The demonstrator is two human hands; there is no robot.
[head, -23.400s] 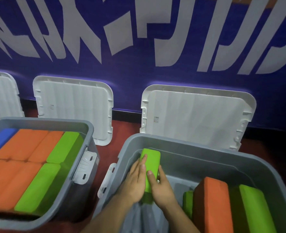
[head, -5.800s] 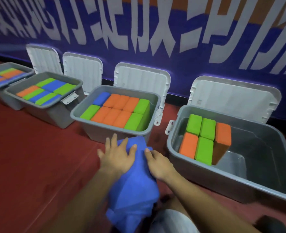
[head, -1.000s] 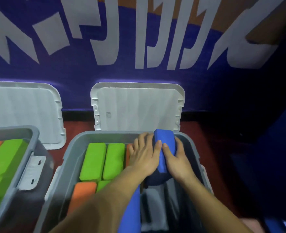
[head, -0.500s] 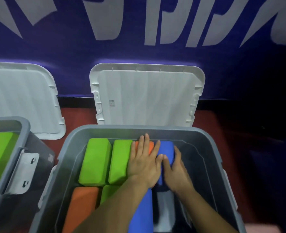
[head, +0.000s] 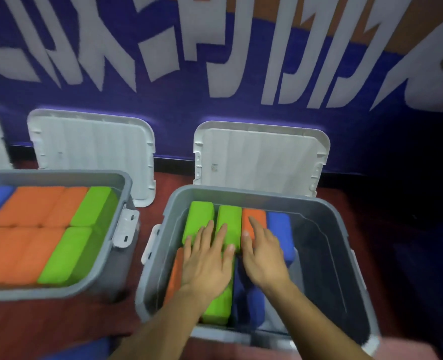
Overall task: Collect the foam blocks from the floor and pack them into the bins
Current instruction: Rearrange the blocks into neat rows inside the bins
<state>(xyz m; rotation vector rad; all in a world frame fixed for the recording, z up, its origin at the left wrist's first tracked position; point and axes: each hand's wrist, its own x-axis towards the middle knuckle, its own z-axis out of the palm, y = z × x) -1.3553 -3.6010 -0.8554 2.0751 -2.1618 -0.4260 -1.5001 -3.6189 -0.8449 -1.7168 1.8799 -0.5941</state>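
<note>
Ok so going from the left: the left bin (head: 59,174) looks packed to the rim, with orange blocks (head: 28,206) and a few blue and green ones sitting flush, and its white lid (head: 90,141) is propped against the banner wall (head: 215,105) behind it. Down on the red floor (head: 46,328) at the bottom edge there's a blurry blue shape (head: 85,346). Might be another block, can't tell. The action is in the right bin (head: 267,197). The left hand (head: 207,263) is flat with fingers spread, gripping nothing, just pressing on the two green blocks (head: 198,216) at the back and the front green block (head: 217,305), with a front orange block (head: 173,276) tucked beside it. The right hand (head: 264,258) is the same deal: wide and flat, palm over the front blue block (head: 251,300), fingertips on the back orange block (head: 254,219), right beside the back blue block (head: 280,229). My read is this is the tamp-down step to level the rows. The worry is that the right side of that bin is bare, so nothing braces the blue ones. Once the hands come off, the squished foam could spring back and tip those end blocks into the gap. Pushing harder on one side could also pop a neighbour up crooked. The second lid (head: 259,157) only leans on the wall, so a bump to the bin might drop it.
</note>
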